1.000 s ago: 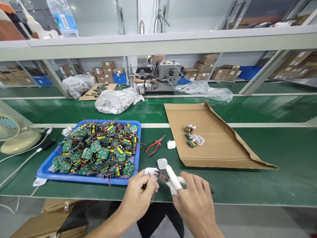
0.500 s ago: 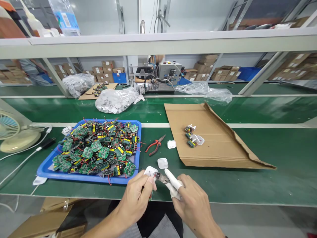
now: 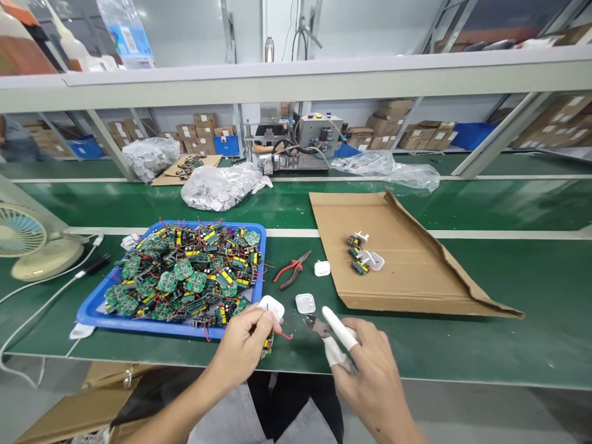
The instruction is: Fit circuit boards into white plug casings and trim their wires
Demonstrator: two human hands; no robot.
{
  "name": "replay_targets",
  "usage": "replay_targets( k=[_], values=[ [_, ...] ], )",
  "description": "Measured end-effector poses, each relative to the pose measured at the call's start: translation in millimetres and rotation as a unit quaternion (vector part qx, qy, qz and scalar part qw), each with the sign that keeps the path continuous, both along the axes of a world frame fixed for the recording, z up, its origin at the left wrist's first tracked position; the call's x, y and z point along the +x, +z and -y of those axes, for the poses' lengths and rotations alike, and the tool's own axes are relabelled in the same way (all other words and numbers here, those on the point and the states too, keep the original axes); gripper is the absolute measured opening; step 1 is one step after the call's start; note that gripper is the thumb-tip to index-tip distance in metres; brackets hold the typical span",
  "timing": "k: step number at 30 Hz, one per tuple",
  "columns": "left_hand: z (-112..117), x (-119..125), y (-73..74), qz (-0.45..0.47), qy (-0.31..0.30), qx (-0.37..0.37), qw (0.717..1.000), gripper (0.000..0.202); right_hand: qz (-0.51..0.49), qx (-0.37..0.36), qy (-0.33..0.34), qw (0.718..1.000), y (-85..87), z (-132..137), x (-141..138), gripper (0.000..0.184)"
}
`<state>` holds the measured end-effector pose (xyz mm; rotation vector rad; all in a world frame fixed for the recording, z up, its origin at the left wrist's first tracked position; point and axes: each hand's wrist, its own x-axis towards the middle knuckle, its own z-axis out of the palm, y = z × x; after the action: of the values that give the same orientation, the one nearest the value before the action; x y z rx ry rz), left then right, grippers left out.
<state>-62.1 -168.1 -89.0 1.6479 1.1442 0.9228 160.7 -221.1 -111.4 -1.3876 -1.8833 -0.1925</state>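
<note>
My left hand [image 3: 247, 339] pinches a white plastic plug cover [image 3: 272, 306] with a green circuit board [image 3: 267, 346] hanging below it. A red wire [image 3: 284, 336] sticks out to the right from the fingers. My right hand [image 3: 365, 364], with white finger cots on the thumb and index finger, holds cutting pliers [image 3: 318, 327], their jaws pointing left, apart from the wire. Two white covers, a nearer one [image 3: 305, 303] and a farther one [image 3: 322, 268], lie on the bench beyond my hands. Red-handled long-nose pliers [image 3: 292, 271] rest beside the tray.
A blue tray [image 3: 87, 313] heaped with circuit boards stands at left. On the right lies a cardboard sheet [image 3: 407, 265] bearing several boards with white plug parts. A small fan [image 3: 28, 237] is far left. Bagged white parts [image 3: 222, 188] and a machine [image 3: 319, 139] stand farther back.
My left hand has moved left with the cover and board, and the red wire now shows free. The cutting pliers in my right hand have drawn away to the right.
</note>
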Motion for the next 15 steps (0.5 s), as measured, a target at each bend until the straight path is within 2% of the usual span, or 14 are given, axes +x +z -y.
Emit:
replay_targets(
  k=[2, 5, 10, 15],
  values=[
    [2.8, 1.0, -0.3, -0.010, -0.009, 0.002, 1.000, 0.043, 0.053, 0.033, -0.030, 0.998, 6.0, -1.0, 3.6, 0.018],
    [7.7, 6.5, -1.0, -0.029, -0.022, 0.020, 0.999, 0.041, 0.084, 0.035, -0.045, 0.995, 10.3, 0.8, -5.7, 0.016],
    [13.6, 12.7, 0.0, -0.050, -0.032, 0.039, 0.997, 0.039, 0.117, 0.038, -0.048, 0.991, 8.1, 0.6, -20.7, 0.014],
    [17.3, 14.1, 1.5, -0.055, -0.039, 0.054, 0.996, 0.035, 0.139, 0.051, -0.059, 0.987, 6.3, -2.4, -21.6, 0.024]
  ],
)
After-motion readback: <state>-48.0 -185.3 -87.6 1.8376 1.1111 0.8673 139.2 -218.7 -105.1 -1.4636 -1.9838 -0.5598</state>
